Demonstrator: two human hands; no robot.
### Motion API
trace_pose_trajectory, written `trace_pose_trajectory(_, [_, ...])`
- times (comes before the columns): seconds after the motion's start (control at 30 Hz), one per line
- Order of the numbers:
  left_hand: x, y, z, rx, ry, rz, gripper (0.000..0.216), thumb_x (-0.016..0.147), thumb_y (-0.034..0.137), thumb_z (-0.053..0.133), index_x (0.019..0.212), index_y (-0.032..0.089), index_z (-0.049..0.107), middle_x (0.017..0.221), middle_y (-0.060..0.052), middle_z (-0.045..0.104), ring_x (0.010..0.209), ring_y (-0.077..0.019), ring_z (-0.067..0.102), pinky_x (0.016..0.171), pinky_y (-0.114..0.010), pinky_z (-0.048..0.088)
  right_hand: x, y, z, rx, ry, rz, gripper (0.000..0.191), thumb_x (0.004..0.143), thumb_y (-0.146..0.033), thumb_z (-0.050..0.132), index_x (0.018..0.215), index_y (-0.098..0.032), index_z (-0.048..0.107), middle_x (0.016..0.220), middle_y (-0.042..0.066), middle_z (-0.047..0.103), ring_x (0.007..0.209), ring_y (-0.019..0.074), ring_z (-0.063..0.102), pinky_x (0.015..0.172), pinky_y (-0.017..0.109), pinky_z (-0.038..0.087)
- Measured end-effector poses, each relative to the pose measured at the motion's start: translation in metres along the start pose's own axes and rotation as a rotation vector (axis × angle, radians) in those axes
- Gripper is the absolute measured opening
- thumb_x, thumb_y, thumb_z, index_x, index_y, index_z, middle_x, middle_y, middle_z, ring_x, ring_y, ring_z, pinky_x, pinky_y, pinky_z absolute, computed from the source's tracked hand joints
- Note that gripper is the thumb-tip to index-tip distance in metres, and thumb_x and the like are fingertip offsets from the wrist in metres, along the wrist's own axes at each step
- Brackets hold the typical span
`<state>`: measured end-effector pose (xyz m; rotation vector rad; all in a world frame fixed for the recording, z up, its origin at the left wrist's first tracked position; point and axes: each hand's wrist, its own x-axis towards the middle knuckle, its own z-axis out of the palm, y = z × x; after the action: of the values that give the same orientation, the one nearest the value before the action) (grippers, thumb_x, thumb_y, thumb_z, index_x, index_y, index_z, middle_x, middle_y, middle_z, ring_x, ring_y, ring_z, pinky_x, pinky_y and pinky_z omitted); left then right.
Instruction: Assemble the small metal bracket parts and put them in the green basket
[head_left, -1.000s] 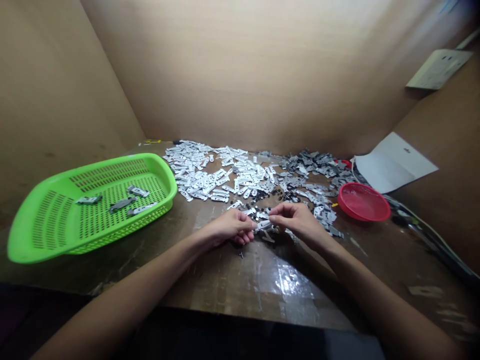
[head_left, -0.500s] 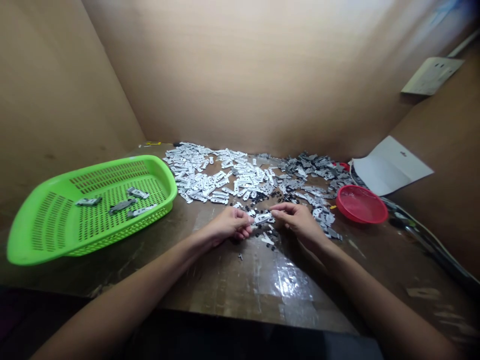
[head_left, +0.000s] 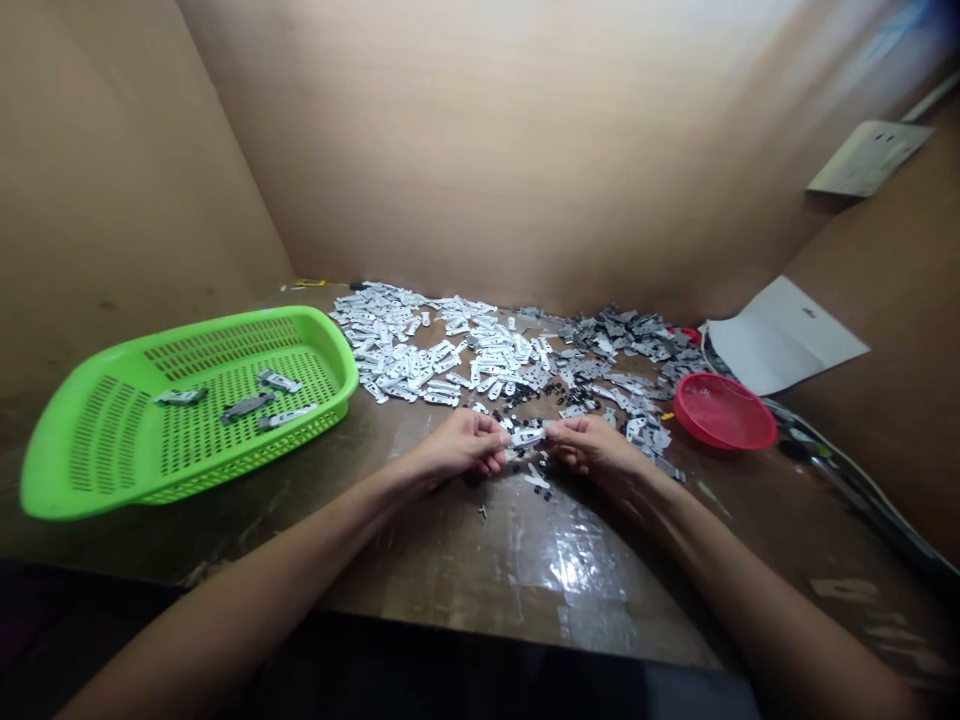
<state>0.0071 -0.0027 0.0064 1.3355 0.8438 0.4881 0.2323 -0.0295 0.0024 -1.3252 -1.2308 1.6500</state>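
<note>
My left hand (head_left: 459, 447) and my right hand (head_left: 592, 445) meet over the table's middle, both pinching one small silver metal plate (head_left: 527, 436) between their fingertips. Just below the plate lie a few loose small black parts (head_left: 541, 483) and a tiny screw (head_left: 482, 513). Behind the hands spreads a pile of bright silver plates (head_left: 435, 350) and, to its right, a pile of darker grey metal pieces (head_left: 622, 345).
A green slotted plastic basket (head_left: 97, 450) with several metal pieces (head_left: 247, 405) stands at the left. A shallow red dish (head_left: 724, 412) sits at the right, with white paper (head_left: 784, 335) and cables (head_left: 847, 465) beyond it. Brown cardboard walls enclose the wooden table (head_left: 465, 560).
Both hands have lifted the silver plate slightly and drawn closer together; the right hand's fingers have curled tighter onto it. The view shifted a little.
</note>
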Motion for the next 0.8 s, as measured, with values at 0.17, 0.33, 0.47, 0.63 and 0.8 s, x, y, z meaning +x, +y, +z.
trace_pose_trajectory(0.17, [0.003,-0.002,0.001,0.014,0.038,-0.020,0.031,0.073,0.041,0.063,0.078,0.011,0.059,0.064,-0.004,0.062,0.050,-0.0077,0.055,0.050,-0.019,0.043,-0.004,0.000,0.014,-0.018,0.089,-0.180,0.036,0.069,-0.048,0.066,0.065,-0.014,0.053,0.048,-0.006,0.038,0.041,0.0042,0.028,0.041,0.020,0.017])
trace_pose_trajectory(0.33, [0.005,-0.002,0.004,0.079,0.095,-0.014,0.032,0.074,0.042,0.061,0.081,0.011,0.057,0.067,-0.006,0.063,0.053,-0.0097,0.057,0.052,-0.022,0.045,-0.003,0.001,0.018,-0.093,0.165,-0.256,0.037,0.071,-0.050,0.061,0.064,-0.015,0.050,0.048,-0.006,0.039,0.043,0.0056,0.028,0.042,0.021,0.018])
trace_pose_trajectory(0.47, [0.004,-0.001,0.009,0.054,0.178,0.076,0.040,0.068,0.043,0.068,0.090,0.012,0.056,0.074,-0.006,0.063,0.059,-0.0112,0.058,0.056,-0.023,0.046,-0.005,0.001,0.021,-0.158,0.127,-0.256,0.038,0.073,-0.052,0.059,0.067,-0.015,0.052,0.051,-0.005,0.042,0.044,0.0063,0.032,0.044,0.021,0.021])
trace_pose_trajectory(0.63, [-0.002,0.000,0.014,-0.020,0.053,0.178,0.035,0.074,0.044,0.063,0.084,0.010,0.058,0.071,-0.005,0.060,0.058,-0.0092,0.055,0.056,-0.022,0.043,-0.009,0.001,0.028,-0.172,0.033,-0.240,0.036,0.079,-0.051,0.052,0.076,-0.016,0.053,0.052,-0.005,0.045,0.042,0.0065,0.034,0.043,0.020,0.023])
trace_pose_trajectory(0.8, [-0.001,-0.004,0.018,-0.031,0.023,0.207,0.038,0.074,0.046,0.061,0.085,0.009,0.060,0.069,-0.005,0.059,0.057,-0.0092,0.053,0.054,-0.021,0.041,-0.007,0.003,0.032,-0.237,0.092,-0.377,0.035,0.080,-0.048,0.053,0.065,-0.017,0.047,0.052,-0.006,0.038,0.046,0.0072,0.032,0.045,0.020,0.024])
